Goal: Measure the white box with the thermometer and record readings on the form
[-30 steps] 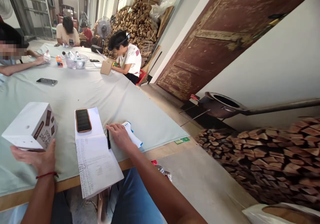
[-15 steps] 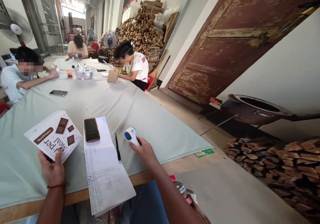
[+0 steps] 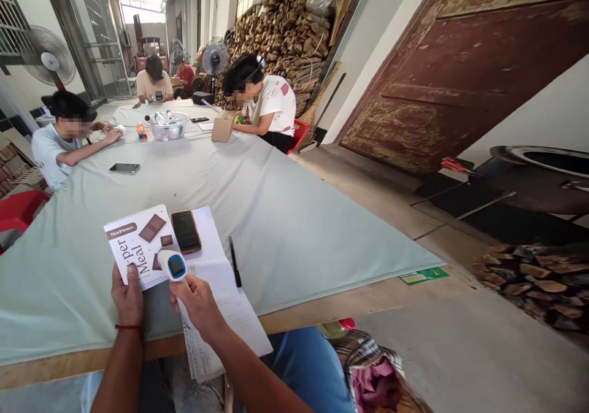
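My left hand [image 3: 127,296] grips the lower edge of a white packet [image 3: 126,232] printed with brown chocolate pieces and the words "NutriMotion" and "Meal". In my right hand [image 3: 197,302] is a white infrared thermometer [image 3: 165,258] with a blue-rimmed screen. Its head is in front of the packet's right side; whether they touch I cannot tell. Beneath my right hand lies an open notebook [image 3: 234,321] with writing on it, overhanging the table's front edge. A phone in a brown case [image 3: 186,231] rests on its upper page, and a black pen [image 3: 235,262] lies along its right side.
A pale green cloth [image 3: 294,229] covers the long table. Farther off are another phone [image 3: 124,167], a clear basin of bottles [image 3: 166,132], an orange item [image 3: 141,131] and a cardboard box [image 3: 223,127]. Several people sit around the table. Firewood [image 3: 529,284] is stacked at right.
My right hand has brought the thermometer leftward from beside the pen to the packet. The packet is now nearer the notebook and phone. The whole view has shifted somewhat.
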Motion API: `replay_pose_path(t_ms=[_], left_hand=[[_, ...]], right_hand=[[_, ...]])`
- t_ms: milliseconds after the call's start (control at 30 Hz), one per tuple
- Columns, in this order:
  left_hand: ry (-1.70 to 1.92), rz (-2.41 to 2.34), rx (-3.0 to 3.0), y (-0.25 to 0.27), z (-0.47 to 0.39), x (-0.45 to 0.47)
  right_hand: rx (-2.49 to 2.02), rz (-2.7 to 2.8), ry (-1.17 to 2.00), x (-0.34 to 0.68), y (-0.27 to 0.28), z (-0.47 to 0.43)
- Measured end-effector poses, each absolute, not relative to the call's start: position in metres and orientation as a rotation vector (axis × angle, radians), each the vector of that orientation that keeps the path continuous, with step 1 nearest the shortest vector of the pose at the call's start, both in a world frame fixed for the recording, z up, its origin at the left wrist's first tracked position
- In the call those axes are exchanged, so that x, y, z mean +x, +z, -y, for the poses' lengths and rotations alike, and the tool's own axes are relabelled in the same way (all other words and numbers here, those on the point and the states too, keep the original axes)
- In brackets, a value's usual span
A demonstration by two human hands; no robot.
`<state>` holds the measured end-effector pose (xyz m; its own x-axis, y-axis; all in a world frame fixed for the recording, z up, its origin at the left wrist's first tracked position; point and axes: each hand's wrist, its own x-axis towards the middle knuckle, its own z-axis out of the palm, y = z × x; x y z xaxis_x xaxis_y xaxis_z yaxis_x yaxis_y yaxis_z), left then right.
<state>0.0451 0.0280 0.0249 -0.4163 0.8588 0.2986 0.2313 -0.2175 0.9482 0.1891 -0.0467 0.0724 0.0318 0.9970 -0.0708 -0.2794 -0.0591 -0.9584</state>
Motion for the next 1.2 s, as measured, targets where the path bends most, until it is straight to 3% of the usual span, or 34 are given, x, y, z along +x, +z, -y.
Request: replay_pose_path(t_ms=[333,1200], left_hand=[[1.577,-1.643,1.378,0.027,-0.027,0.043],[1.597,-1.628,1.383,0.029,-0.028,0.043]], right_hand=[[-1.263,1.047,1.289,0.182,0.054,0.043],[-1.149,0.981,1.372,0.176,0.058,0.045]])
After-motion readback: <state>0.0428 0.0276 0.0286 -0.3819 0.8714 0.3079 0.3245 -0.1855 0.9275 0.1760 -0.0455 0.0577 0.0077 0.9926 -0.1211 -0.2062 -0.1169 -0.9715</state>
